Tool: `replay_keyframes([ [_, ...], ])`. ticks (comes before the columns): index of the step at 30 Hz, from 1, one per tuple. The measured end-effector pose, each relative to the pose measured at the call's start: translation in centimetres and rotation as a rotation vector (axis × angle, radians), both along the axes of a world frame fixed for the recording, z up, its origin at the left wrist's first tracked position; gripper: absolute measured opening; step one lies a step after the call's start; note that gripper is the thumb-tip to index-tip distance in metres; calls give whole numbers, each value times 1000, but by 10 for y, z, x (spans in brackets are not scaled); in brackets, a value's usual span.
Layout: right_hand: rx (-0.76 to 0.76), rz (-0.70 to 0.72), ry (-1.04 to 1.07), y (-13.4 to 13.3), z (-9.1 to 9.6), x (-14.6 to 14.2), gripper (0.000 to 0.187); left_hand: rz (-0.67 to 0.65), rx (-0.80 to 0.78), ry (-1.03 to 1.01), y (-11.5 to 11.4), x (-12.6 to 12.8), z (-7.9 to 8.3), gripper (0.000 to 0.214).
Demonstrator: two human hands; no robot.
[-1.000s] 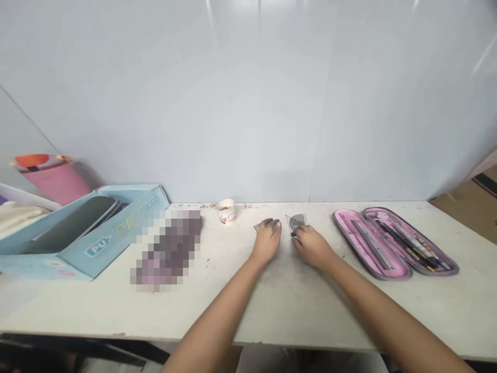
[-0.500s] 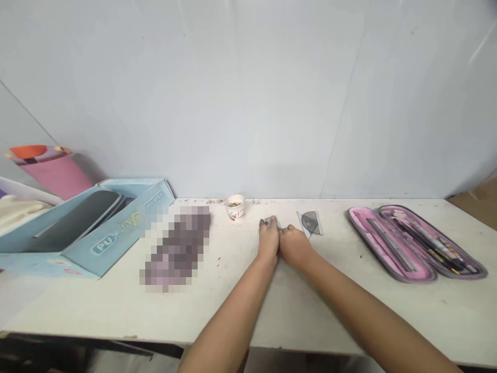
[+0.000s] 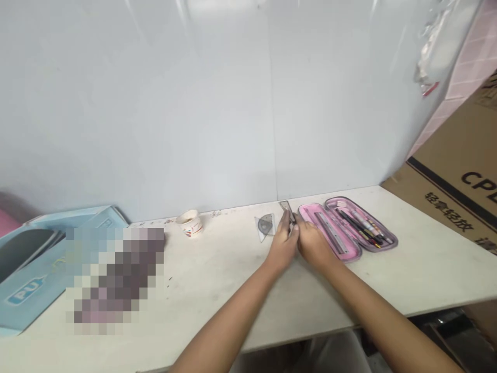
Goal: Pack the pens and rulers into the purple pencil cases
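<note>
My left hand (image 3: pixel 283 248) holds a small clear plastic set square (image 3: pixel 287 211) upright, pinched in its fingers above the white table (image 3: pixel 248 305). My right hand (image 3: pixel 312 246) presses close against the left, with its fingertips beside the piece. Whether those fingers grip it is hidden. Just left of my hands, a clear protractor-style set square (image 3: pixel 266 226) lies flat. To the right of my right hand lies an open pink pencil case (image 3: pixel 341 228) holding pens and a metal ruler.
A small paper cup (image 3: pixel 190 224) of scraps stands near the wall. A pixelated object (image 3: pixel 116 280) lies left of it, beside a light blue box (image 3: pixel 27 269). A large cardboard carton (image 3: pixel 454 176) stands beyond the table's right end, and a white wall backs the table.
The small set square has gone from flat on the table to upright in my left hand. My right hand has closed in beside it. The view has swung right, shifting everything left.
</note>
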State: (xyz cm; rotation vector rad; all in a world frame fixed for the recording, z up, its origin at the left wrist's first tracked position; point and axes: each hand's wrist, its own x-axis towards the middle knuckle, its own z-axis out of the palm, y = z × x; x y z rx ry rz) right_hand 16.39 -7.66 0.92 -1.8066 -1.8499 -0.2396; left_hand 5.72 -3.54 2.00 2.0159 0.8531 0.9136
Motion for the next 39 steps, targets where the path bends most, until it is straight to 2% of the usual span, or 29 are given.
replay_keyframes([
  [4,13,-123,124,-18,-7,45,54,-104,119,172,-12,47,1,59],
  [8,-79,-201,174,-31,-15,70,48,-101,166,416,-21,75,-7,57],
  [13,-99,-191,189,-34,-23,81,39,7,271,586,-25,85,-18,55],
  [19,-94,-151,153,-31,-29,86,32,37,294,606,-26,88,-21,55],
  [23,-65,-159,79,-31,-25,86,36,99,306,520,-21,76,-22,57],
  [27,-18,-141,-3,-24,-11,70,38,222,229,442,-2,50,-18,60],
  [30,-41,-59,-47,-11,-3,42,36,318,101,330,21,22,-13,58],
  [34,-150,52,-70,16,-4,-5,37,367,-50,151,50,-20,-8,56],
  [39,-251,45,-139,53,-10,-46,46,378,-439,-155,69,-55,-10,72],
])
